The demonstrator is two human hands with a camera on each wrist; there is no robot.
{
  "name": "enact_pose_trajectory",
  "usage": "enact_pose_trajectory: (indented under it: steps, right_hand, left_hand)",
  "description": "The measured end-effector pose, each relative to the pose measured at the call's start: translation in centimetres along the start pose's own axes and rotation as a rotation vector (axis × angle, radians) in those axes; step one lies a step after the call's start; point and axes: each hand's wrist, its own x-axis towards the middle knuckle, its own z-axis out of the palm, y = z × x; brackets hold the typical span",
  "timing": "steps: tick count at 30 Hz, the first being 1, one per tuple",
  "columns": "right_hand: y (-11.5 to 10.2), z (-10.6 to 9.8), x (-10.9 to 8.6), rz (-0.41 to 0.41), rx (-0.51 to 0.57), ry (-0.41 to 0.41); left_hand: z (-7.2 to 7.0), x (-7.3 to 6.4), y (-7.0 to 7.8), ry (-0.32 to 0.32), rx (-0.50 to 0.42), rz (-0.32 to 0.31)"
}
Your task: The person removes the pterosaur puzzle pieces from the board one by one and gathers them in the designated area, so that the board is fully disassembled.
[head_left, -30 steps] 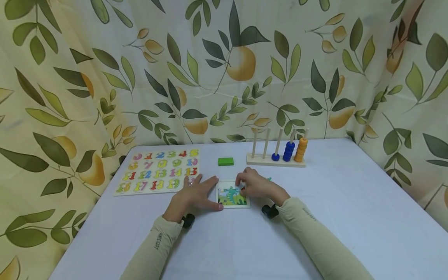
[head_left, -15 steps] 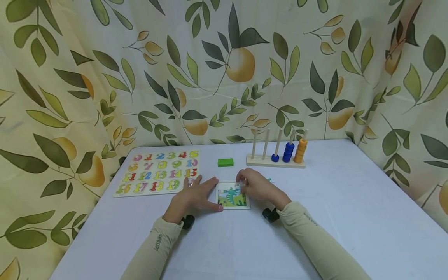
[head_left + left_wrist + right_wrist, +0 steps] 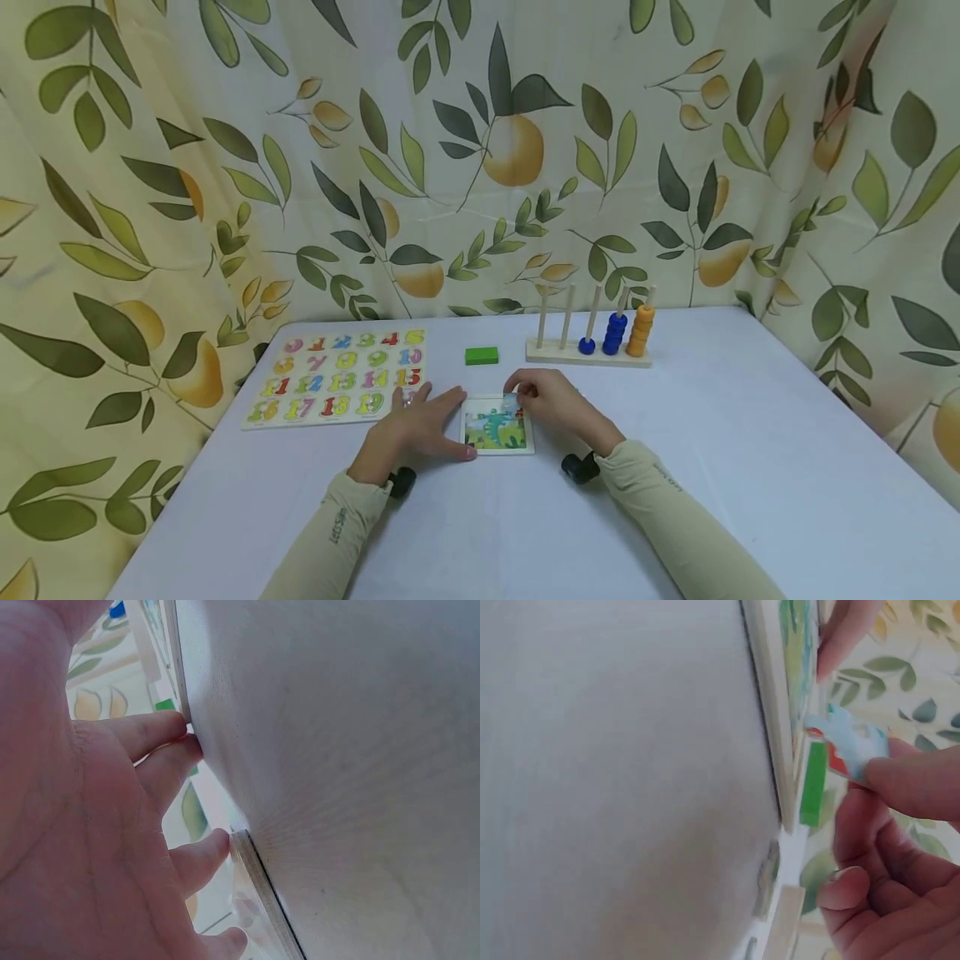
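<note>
A small jigsaw puzzle with a teal dinosaur picture lies in a white-rimmed tray point(image 3: 498, 452) at the middle of the table. Between thumb and index finger, my right hand point(image 3: 555, 402) pinches a puzzle piece point(image 3: 846, 746), pale blue with red, at the tray's upper right corner. My left hand point(image 3: 422, 427) is spread at the tray's left side, its thumb at the lower left corner and its index fingertip near the upper left. Its other fingertips reach the edge of the number board point(image 3: 341, 375). In the right wrist view, a loose piece point(image 3: 767, 879) lies beyond the tray.
Behind the tray sits a green block point(image 3: 482, 357). A wooden peg stand point(image 3: 588, 357) with blue and orange beads is at the back right. A leaf-patterned curtain point(image 3: 480, 167) hangs behind the white-covered table point(image 3: 480, 533).
The head view has tilted up slightly. My right hand shifts the piece a little at the tray's upper right corner, and more of the piece now shows. My left hand stays put.
</note>
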Motion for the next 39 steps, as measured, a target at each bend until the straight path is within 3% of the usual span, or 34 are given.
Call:
enact_pose_trajectory:
  steps: [3,11,20,27,39]
  right_hand:
    - [0.2,-0.6,-0.5,0.020,0.031,0.054]
    - [1.5,-4.7,-2.3,0.095,0.027,0.165]
    - [4.2,-7.7,-4.1,0.141,0.053,0.217]
    - [6.0,-8.7,-4.9,0.219,0.080,0.194]
    - [7.9,-8.3,-4.8,0.325,0.075,0.086]
  left_hand:
    - [0.3,-0.1,0.0,-0.001,-0.002,-0.001]
    - [-0.1,-0.3,-0.1,0.003,0.011,0.026]
    - [-0.2,-0.3,0.0,-0.017,0.005,0.014]
    - [-0.2,-0.1,-0.1,-0.015,0.018,0.018]
    - [-0.6,-0.1,0.0,-0.018,-0.012,0.008]
